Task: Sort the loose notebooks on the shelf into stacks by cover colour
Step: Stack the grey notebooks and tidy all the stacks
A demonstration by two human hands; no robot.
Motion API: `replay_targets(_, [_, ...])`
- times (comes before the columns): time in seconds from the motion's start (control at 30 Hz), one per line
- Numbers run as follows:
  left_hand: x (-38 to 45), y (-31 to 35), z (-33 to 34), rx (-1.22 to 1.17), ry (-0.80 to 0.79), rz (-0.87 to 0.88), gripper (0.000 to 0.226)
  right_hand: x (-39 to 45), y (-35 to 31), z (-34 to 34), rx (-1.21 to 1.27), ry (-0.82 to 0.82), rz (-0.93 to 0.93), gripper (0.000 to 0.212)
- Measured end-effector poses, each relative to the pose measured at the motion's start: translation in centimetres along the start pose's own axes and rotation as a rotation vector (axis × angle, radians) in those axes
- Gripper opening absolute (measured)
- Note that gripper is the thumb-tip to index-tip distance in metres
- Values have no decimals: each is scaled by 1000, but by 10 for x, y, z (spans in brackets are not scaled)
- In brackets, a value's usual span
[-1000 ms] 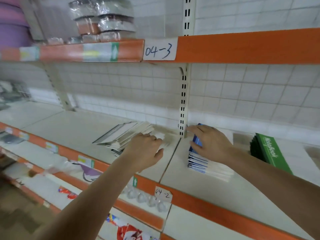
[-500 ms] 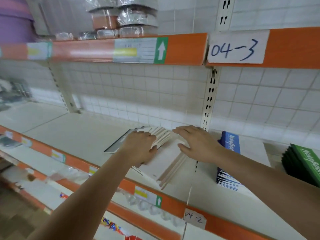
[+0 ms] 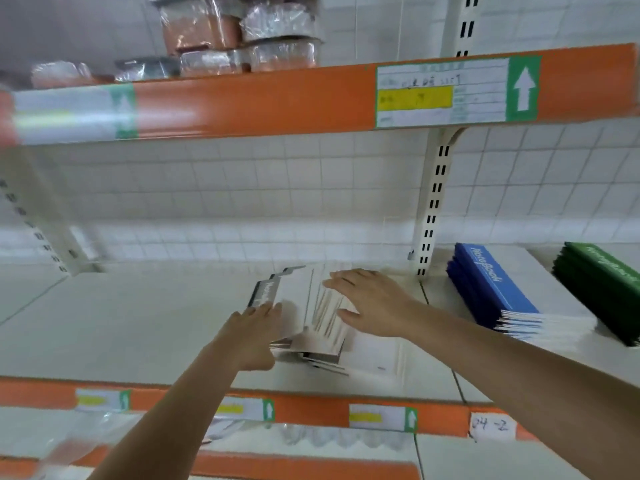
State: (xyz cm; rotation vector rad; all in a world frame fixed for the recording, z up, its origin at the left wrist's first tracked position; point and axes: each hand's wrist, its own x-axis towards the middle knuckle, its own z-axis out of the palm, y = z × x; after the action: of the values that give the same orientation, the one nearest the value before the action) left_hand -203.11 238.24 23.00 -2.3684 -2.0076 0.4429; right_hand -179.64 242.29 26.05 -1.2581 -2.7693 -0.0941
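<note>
Step in hand, as I judge it: squaring the loose grey pile (image 3: 311,317) mid-shelf (image 3: 121,323), left of the upright. Left hand (image 3: 252,336) presses the pile's left edge, fingers nearly flat, gripping nothing. Right hand (image 3: 372,303) lies spread wide on top. Pile is fanned, long axis running back toward the wall, tilted slightly right. Blue stack (image 3: 491,289) and green stack (image 3: 602,282) sit sorted at right. Next: tap edges flush.

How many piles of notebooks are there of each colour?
Blue pile: 1
Green pile: 1
Grey and white loose pile, under both hands: 1
Total: 3 piles
</note>
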Motion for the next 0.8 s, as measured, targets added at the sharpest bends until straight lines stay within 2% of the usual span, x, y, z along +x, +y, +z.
replay_targets(0.13, [15,-13,15,-66,8,55,87,6,-18,3,5,-37,71,57])
replay_targets(0.3, [18,-28,19,-195,44,107,70,15,-34,5,-1,-60,107,60])
replay_targets(0.43, [16,-46,17,-345,-33,163,44,28,-47,11,4,-111,112,66])
replay_targets(0.5, [11,-55,13,-383,4,145,34,34,-53,14,9,-141,116,71])
replay_targets(0.63, [4,-74,0,-112,264,44,25,49,-63,20,-12,-208,107,83])
replay_targets(0.8, [3,-83,-4,55,359,-22,19,67,-79,36,-37,-316,82,88])
